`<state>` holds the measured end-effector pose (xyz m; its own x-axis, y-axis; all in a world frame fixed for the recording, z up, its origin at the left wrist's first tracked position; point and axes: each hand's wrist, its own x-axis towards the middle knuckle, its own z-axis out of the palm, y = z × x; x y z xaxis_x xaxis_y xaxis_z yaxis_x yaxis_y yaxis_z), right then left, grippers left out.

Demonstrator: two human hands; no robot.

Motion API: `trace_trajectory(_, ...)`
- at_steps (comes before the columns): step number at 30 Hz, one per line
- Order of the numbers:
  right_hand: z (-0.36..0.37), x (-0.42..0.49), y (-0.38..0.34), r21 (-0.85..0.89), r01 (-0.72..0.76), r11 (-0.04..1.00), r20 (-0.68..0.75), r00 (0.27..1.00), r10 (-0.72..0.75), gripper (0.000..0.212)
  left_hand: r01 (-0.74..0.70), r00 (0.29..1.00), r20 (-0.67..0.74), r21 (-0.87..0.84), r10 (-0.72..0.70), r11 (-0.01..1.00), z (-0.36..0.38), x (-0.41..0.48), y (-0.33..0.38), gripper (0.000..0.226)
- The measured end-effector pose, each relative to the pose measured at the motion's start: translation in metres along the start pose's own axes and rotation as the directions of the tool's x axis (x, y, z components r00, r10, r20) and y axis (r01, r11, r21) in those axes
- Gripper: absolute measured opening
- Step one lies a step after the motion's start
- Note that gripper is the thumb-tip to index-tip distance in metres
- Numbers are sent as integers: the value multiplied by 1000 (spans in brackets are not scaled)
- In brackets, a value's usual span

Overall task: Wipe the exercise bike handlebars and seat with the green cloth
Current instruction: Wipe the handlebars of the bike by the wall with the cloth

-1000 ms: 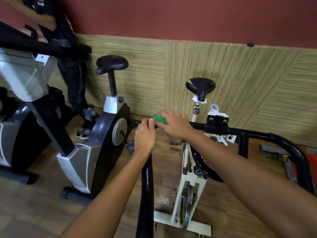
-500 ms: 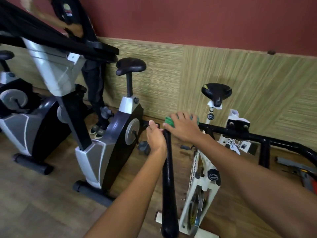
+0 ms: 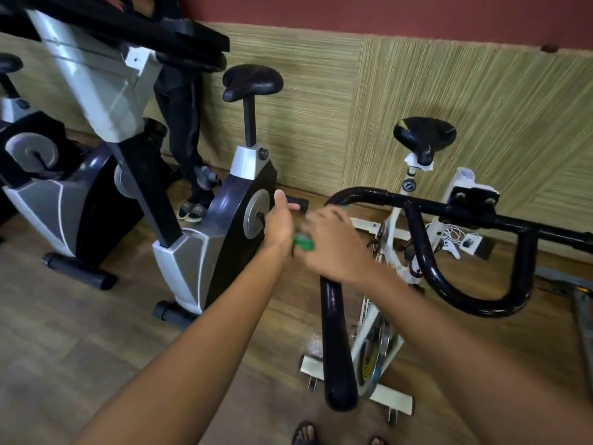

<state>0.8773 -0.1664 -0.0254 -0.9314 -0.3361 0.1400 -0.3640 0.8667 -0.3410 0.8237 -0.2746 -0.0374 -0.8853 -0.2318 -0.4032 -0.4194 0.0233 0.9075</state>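
Fingers [image 3: 324,220] of the right hand [image 3: 333,248] are curled down and blurred, closed over the green cloth [image 3: 303,245], and only a small patch of green peeks out at the hand's left edge. The cloth sits right between the two hands, at the near-left bend of the black handlebars [image 3: 423,264]. How much of the bar the cloth touches, I cannot tell; the hand covers it.

Over to the left hand [image 3: 279,224]: it sits just beside the right one, touching or almost touching the cloth, thumb up and pointing away. Whether its fingers are wrapped around the bar or loose, I cannot tell, because they are hidden behind the hand.

Handlebars now: one thick black grip runs down towards the camera below the right wrist, and the rest loops away to the right in a wide curve. They belong to the white bike [image 3: 375,345], whose black seat [image 3: 424,136] stands up at the back near the woven wall panel [image 3: 513,123], well apart from both hands.

On the left stands a grey and black bike [image 3: 205,252] with its own dark seat, and a second person's dark trouser legs [image 3: 183,123] and shoes show behind it. Bare toes in sandals [image 3: 305,433] appear at the bottom edge on the wooden floor [image 3: 64,332].
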Motion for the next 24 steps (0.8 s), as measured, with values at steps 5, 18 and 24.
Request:
trace_trajectory(5,6,-18,-3,151,-104,983,71,993,94,39,-7,959,276,235,-59,972,1,-8,19,60)
trace_trajectory(18,-8,-51,-29,184,-248,951,319,930,181,57,-146,859,468,613,-208,776,21,-27,41,42)
trace_trajectory(24,-28,-80,-57,197,-334,922,533,826,185,59,-247,855,496,646,-151,723,16,-41,48,47)
